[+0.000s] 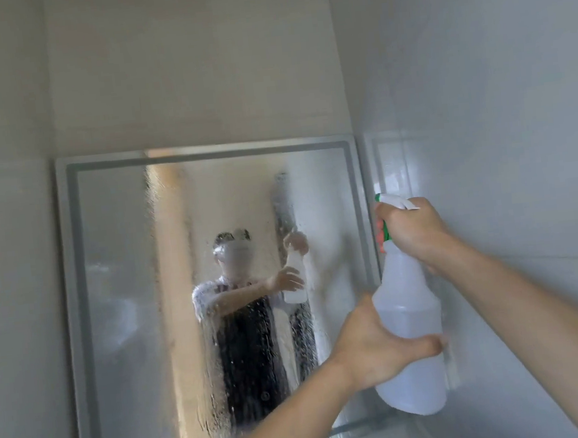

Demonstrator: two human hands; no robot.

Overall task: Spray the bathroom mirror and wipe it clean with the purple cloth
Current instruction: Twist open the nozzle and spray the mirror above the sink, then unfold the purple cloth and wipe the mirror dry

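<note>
A rectangular wall mirror (125, 307) with a frosted border hangs ahead, its glass covered in droplets and runs of liquid. A translucent white spray bottle (410, 320) with a green and white trigger head is raised in front of the mirror's right edge, nozzle facing the glass. My right hand (413, 230) grips the trigger head. My left hand (376, 348) holds the bottle's body from the left, thumb across its front. The purple cloth is not in view.
A glossy tiled wall (500, 107) stands close on the right, meeting the mirror's wall at a corner. Plain wall (12, 283) flanks the mirror on the left and above. A person holding the bottle is reflected in the glass.
</note>
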